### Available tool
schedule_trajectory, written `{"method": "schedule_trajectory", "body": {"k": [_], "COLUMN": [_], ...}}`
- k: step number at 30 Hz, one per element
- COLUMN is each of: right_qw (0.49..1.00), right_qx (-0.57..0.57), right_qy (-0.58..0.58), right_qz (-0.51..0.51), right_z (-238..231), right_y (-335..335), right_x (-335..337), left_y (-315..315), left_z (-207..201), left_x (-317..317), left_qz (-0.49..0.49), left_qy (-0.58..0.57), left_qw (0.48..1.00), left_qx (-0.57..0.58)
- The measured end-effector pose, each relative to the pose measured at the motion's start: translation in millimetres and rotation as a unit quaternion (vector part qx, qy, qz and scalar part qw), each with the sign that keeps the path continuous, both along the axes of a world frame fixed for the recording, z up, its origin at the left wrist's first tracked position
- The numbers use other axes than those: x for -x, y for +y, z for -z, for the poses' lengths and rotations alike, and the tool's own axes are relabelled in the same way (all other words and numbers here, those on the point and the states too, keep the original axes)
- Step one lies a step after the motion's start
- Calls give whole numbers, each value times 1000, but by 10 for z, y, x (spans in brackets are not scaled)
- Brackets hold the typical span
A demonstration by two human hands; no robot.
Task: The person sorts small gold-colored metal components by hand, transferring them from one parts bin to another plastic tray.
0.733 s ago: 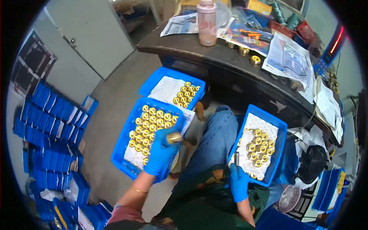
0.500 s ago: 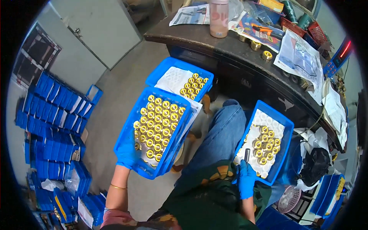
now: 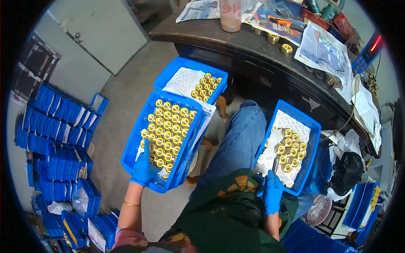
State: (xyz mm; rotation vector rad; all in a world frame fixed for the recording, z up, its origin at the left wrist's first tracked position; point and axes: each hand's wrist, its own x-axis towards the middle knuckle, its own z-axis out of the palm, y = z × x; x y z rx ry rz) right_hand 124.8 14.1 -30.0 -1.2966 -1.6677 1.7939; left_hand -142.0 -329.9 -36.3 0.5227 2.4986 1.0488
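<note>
My left hand, in a blue glove, reaches over the lower left part of a blue tray with rows of brass ring-shaped fittings. One finger stretches out flat beside the fittings at the left side; the other fingers are partly hidden. My right hand, also gloved, is closed round a short dark metal rod-like tool, its end pointing up. That hand is at the near edge of a second blue tray, where a cluster of brass fittings lies on a white dimpled liner.
Beyond the left tray is another blue tray, partly filled with fittings. A dark desk across the back holds a bottle, papers and orange-handled pliers. Stacks of blue trays stand at far left. My jeans-clad knee is between the trays.
The whole view has shifted a little. My left hand has moved inward over the tray, one finger now stretched along the fittings. My right hand keeps hold of the rod-like tool.
</note>
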Motion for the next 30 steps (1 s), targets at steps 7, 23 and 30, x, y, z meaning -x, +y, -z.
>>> {"method": "schedule_trajectory", "body": {"k": [7,23,30], "right_qw": [997,980,979], "right_qx": [65,121,159], "right_qy": [-15,19,33], "right_qz": [44,154,124], "right_z": [-204,-261,-288], "right_y": [34,65,141], "right_x": [47,-295,-270], "left_y": [939,2925,3018], "left_z": [-1045,-2429,-2114], "left_x": [-345,-2195,-1845], "left_qz": [42,258,447], "left_qy": [158,-497,-515], "left_qw": [985,304,367], "left_qx": [-49,-770,-632]}}
